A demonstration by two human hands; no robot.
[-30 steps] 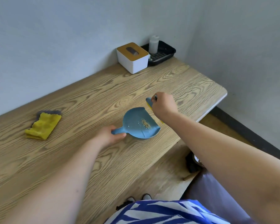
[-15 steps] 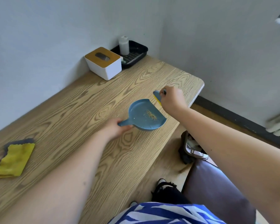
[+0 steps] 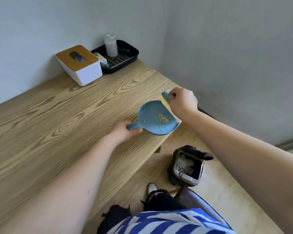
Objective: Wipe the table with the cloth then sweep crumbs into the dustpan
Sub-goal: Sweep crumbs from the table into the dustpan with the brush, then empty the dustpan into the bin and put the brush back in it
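A blue dustpan (image 3: 150, 122) lies near the right front corner of the wooden table (image 3: 57, 115), its lip close to the table's edge. A small heap of crumbs (image 3: 162, 118) sits inside it. My left hand (image 3: 125, 132) grips the dustpan's handle. My right hand (image 3: 183, 102) holds a small blue brush (image 3: 166, 97) with yellow bristles just beyond the pan's far rim. The cloth is out of view.
A white tissue box (image 3: 79, 65) with a wooden lid stands at the back by the wall. Beside it a black tray (image 3: 123, 56) holds a white bottle (image 3: 110, 45). On the floor right of the table stands an open brown bin (image 3: 188, 166). A dark chair (image 3: 198, 200) is near my legs.
The dustpan and both hands have shifted right toward the table's corner. My view has swung right too, so the yellow cloth has left the frame and the bin now shows.
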